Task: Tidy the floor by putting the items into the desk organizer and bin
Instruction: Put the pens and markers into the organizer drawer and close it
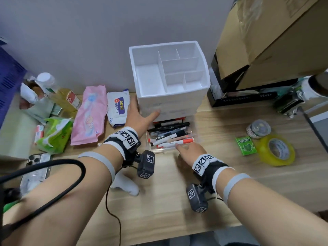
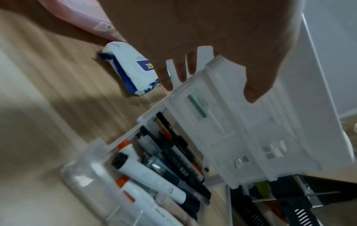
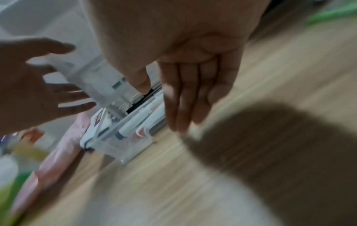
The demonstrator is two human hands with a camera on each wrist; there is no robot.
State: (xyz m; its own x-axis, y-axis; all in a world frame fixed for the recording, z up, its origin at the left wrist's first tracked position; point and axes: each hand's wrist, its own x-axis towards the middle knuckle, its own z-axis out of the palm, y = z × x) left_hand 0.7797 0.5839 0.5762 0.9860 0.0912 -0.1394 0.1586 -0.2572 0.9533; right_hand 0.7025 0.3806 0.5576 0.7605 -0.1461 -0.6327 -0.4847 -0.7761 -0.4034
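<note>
The white desk organizer (image 1: 168,96) stands against the wall, its top compartments bare. Its clear bottom drawer (image 1: 159,150) is pulled out and holds several pens and markers (image 1: 170,137). My left hand (image 1: 145,110) is open at the organizer's left front corner, thumb on the front and straight fingers (image 2: 173,73) along the side. My right hand (image 1: 184,148) is open at the drawer's front edge, its straight fingers (image 3: 183,110) pointing down beside the drawer (image 3: 127,146). Neither hand holds anything.
On the wooden floor to the left lie a wipes pack (image 1: 118,107), pink pack (image 1: 88,116), green tissue pack (image 1: 55,134), bottle (image 1: 62,96) and phone (image 1: 35,171). To the right are a gum pack (image 1: 245,145), tape roll (image 1: 276,150), small jar (image 1: 258,128) and cardboard box (image 1: 275,38).
</note>
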